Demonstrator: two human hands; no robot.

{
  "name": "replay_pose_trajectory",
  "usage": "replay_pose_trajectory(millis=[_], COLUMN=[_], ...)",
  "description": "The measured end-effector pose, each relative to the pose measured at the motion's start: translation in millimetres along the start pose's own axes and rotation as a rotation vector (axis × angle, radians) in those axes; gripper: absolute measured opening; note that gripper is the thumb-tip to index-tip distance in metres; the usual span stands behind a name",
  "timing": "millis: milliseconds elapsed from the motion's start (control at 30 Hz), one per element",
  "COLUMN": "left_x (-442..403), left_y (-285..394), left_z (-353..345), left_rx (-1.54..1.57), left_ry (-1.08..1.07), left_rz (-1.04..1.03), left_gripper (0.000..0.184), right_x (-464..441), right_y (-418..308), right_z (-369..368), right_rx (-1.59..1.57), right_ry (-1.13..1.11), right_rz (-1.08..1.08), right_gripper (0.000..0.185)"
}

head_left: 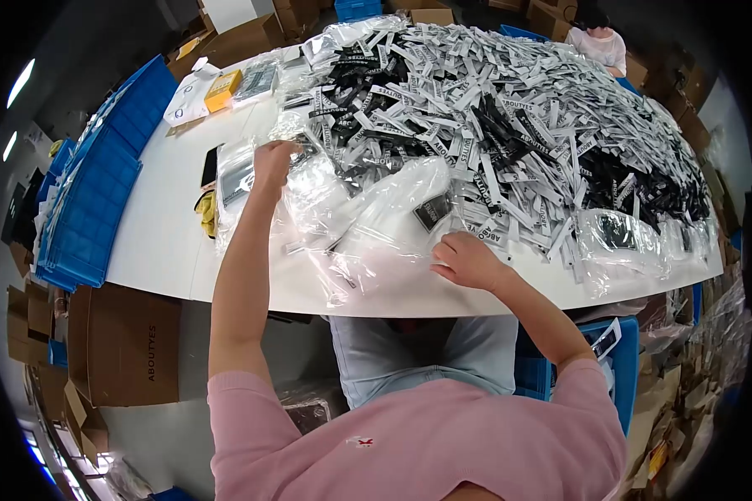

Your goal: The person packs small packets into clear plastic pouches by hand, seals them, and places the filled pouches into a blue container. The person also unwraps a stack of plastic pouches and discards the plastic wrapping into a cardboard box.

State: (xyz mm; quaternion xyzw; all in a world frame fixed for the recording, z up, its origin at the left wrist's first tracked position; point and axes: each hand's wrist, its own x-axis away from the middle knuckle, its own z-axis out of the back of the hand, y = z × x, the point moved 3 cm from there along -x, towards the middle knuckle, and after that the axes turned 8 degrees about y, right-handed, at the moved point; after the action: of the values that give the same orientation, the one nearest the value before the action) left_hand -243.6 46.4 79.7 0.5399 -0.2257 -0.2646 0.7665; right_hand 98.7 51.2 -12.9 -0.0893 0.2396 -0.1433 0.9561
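at the far left, blue crates [92,196] stand in a row along the desk [154,250], with a cardboard box [134,346] below its edge. a yellow box [223,90] lies near the far side, and a dark phone-like slab [210,167] and a yellow-and-black item [206,209] lie nearer.

the left hand [276,157] is over crumpled clear plastic [311,196], its fingers drawn narrowly together; whether they pinch the film, i cannot tell. between the hands, at the near edge of the desk, is a large clear bag [384,238]. it looks thin, glossy and wrinkled, lies slumped on its side, and has a dark printed panel [432,213] towards its right end. the right hand [472,260] is at that end, its fingers curled in, narrow rather than wide; i cannot tell whether they grip the bag's edge.

beyond and to the right spreads a heap of slim packets [518,100], mostly white and silver with black ones mixed in, flat, slightly shiny, lying every which way. most of them are loose, so by my judgement only a small share is bagged. further right, a clear bag with dark contents [617,238] rests against the heap's near side. a person [597,46] in a white top is at the far side.
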Motion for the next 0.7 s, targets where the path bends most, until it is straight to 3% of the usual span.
replay_pose_trajectory(millis=[100, 167, 267, 333, 367, 400, 467, 500, 567, 600, 667, 700], left_x=[3.3, 27.5, 69.2, 103.7, 116.2, 118.5, 105.3, 96.1, 76.2, 81.2, 74.4, 71.2], left_y=[-0.2, 26.0, 51.2, 42.3, 30.6, 8.9, -35.8, -44.5, -56.1, -45.7, -59.8, -62.9], left_z=[1.7, 0.3, -5.7, -36.2, -51.2, -67.2, -79.5, -84.7, -93.0, -96.1, -107.9, -111.9], left_rx=[0.267, 0.363, -0.088, -0.175, -0.468, -0.829, -0.927, -0.927, -0.644, -0.643, -0.783, -0.92], left_ry=[-0.247, -0.158, 0.08, -0.396, -0.634, -0.817, -0.481, -0.491, -0.583, -0.7, -0.599, -0.486], left_rz=[-0.024, -0.185, -0.919, -0.754, -0.575, -0.615, -0.87, -0.879, -0.444, -0.404, -0.525, -0.635], left_gripper=[0.033, 0.036, 0.028, 0.017, 0.02, 0.038, 0.059, 0.059, 0.075, 0.082, 0.083, 0.084], right_x=[-4.5, -12.6, -15.8, -11.9, -7.1, -1.1, 10.8, 19.5, 32.2, 34.7, 39.4, 45.2], right_y=[-9.2, -16.5, -23.5, -31.5, -32.9, -34.4, -34.4, -35.0, -41.9, -45.2, -48.7, -41.9], right_z=[-0.9, -0.6, -9.4, -7.5, -8.2, -7.6, -7.4, -8.2, -5.3, 3.1, 5.7, 1.6], right_rx=[-0.019, -0.001, 0.065, 0.04, 0.041, 0.019, 0.007, -0.016, -0.036, -0.022, 0.0, -0.108], right_ry=[0.156, 0.032, -0.015, 0.129, 0.125, 0.163, 0.206, 0.255, 0.305, 0.383, 0.466, 0.63], right_rz=[0.029, -0.033, 0.111, 0.222, 0.216, 0.232, 0.246, 0.202, 0.144, 0.092, 0.04, -0.232], right_gripper=[0.022, 0.022, 0.018, 0.015, 0.015, 0.015, 0.016, 0.017, 0.018, 0.019, 0.021, 0.026])
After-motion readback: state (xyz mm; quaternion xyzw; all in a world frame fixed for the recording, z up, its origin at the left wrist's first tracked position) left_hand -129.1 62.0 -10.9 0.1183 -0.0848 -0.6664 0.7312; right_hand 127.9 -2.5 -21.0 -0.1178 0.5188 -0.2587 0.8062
